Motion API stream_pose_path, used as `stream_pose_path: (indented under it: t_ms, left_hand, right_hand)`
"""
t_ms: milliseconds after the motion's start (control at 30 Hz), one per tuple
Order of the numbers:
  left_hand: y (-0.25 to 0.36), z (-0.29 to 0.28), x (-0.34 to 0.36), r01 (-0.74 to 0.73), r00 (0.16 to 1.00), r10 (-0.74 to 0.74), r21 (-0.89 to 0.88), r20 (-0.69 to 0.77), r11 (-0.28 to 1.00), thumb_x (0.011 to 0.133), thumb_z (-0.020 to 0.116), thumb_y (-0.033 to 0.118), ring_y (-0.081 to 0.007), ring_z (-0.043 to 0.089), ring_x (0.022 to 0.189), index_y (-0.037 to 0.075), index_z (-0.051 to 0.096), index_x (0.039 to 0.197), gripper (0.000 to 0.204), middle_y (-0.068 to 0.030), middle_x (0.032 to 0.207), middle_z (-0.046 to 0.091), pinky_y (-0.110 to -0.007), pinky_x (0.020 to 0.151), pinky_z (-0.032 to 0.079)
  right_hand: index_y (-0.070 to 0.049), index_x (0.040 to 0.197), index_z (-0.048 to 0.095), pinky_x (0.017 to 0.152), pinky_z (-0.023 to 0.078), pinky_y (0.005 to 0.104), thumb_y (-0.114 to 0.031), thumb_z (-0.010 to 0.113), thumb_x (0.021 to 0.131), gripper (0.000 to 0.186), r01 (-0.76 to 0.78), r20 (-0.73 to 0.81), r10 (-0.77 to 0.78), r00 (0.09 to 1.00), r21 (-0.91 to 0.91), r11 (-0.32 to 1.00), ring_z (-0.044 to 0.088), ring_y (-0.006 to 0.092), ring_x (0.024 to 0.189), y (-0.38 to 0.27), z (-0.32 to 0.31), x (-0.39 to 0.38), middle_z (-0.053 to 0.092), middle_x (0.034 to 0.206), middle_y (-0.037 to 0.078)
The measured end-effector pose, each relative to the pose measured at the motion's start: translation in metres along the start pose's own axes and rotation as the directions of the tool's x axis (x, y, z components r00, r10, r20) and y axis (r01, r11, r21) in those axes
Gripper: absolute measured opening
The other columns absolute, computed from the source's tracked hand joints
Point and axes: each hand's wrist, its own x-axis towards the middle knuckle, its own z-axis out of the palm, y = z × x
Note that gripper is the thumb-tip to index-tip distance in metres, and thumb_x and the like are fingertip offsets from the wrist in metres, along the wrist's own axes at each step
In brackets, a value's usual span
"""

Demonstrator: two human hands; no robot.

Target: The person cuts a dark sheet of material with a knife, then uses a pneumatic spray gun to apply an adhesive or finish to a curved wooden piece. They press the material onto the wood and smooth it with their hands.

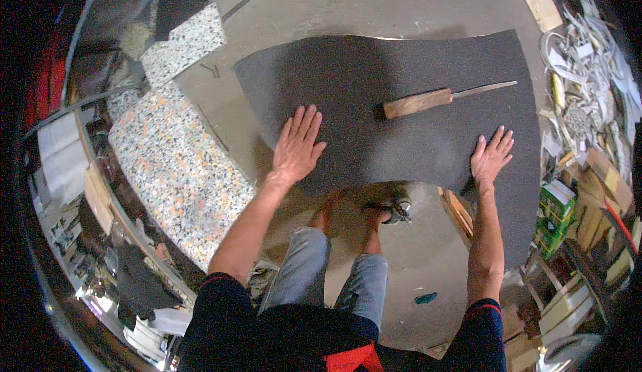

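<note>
A large dark grey sheet (pixel 441 61), perhaps foam or felt, spreads in front of me with a curved near edge. My left hand (pixel 297 144) presses flat on its left part, fingers together and stretched out. Toward the right side, my right hand (pixel 491 158) rests on the same sheet with fingers spread. Between the hands, a little farther off, lies a knife (pixel 420 104) with a thick wooden handle and a long thin blade pointing right. Neither hand touches the knife.
Speckled foam sheets (pixel 180 164) lie at the left. Pale scraps (pixel 585 98) pile up at the right, near a green box (pixel 555 215) and wood pieces. Below the sheet's curved edge are my legs (pixel 301 265), a wooden strip (pixel 456 215) and a small teal piece (pixel 426 298).
</note>
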Motion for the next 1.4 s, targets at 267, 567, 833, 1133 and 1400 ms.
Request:
stream_pose_path:
  t_ms: [267, 567, 833, 1133, 1400]
  left_hand:
    - [0.015, -0.012, 0.087, -0.098, 0.897, 0.094, 0.011, -0.431, 0.995, 0.087, 0.071, 0.033, -0.0354, 0.04, 0.138, 0.008, 0.06, 0.13, 0.051, -0.0128, 0.143, 0.052, -0.059, 0.116, 0.025]
    - [0.015, -0.032, 0.201, -0.095, 0.841, 0.109, 0.054, -0.53, 0.994, 0.086, 0.073, 0.029, -0.0328, 0.048, 0.126, 0.008, 0.062, 0.12, 0.041, -0.008, 0.123, 0.06, -0.064, 0.111, 0.028]
    - [0.007, -0.027, 0.2, -0.195, 0.783, 0.181, 0.042, -0.595, 0.98, 0.085, 0.074, 0.026, -0.0275, 0.049, 0.124, 0.013, 0.067, 0.102, 0.023, -0.0034, 0.117, 0.061, -0.063, 0.111, 0.028]
    - [0.006, -0.037, 0.195, -0.344, 0.734, 0.278, 0.015, -0.62, 0.939, 0.088, 0.07, 0.019, -0.0236, 0.057, 0.111, 0.013, 0.056, 0.097, 0.017, -0.0017, 0.102, 0.063, -0.056, 0.107, 0.033]
    - [-0.001, -0.06, 0.195, -0.426, 0.795, 0.325, -0.089, -0.512, 0.901, 0.095, 0.062, 0.021, -0.0338, 0.065, 0.083, 0.01, 0.055, 0.097, 0.013, -0.0105, 0.088, 0.066, -0.046, 0.079, 0.049]
  right_hand:
    - [0.0, 0.125, 0.062, 0.11, 0.04, 0.0481, -0.016, 0.066, 0.09, 0.038, 0.33, -0.189, -0.283, 0.94, 0.306, 0.893, 0.05, 0.0425, 0.129, -0.116, -0.089, 0.034, 0.053, 0.139, 0.026]
    - [-0.008, 0.118, 0.066, 0.103, 0.045, 0.0511, -0.009, 0.064, 0.082, 0.036, 0.593, -0.038, -0.605, 0.795, 0.253, 0.764, 0.06, 0.0341, 0.115, -0.29, -0.083, 0.111, 0.066, 0.118, 0.013]
    - [-0.008, 0.105, 0.07, 0.09, 0.052, 0.0446, -0.01, 0.065, 0.08, 0.025, 0.624, -0.17, -0.604, 0.779, 0.301, 0.721, 0.064, 0.033, 0.1, -0.284, -0.077, 0.112, 0.068, 0.104, 0.013]
    - [-0.007, 0.104, 0.067, 0.102, 0.046, 0.0473, -0.014, 0.071, 0.083, 0.022, 0.679, -0.222, -0.655, 0.723, 0.407, 0.611, 0.062, 0.0363, 0.109, -0.284, -0.085, 0.115, 0.068, 0.111, 0.014]
    - [-0.008, 0.104, 0.066, 0.101, 0.042, 0.0579, -0.016, 0.07, 0.086, 0.02, 0.64, -0.032, -0.7, 0.714, 0.436, 0.633, 0.065, 0.0355, 0.101, -0.275, -0.108, 0.114, 0.069, 0.097, 0.015]
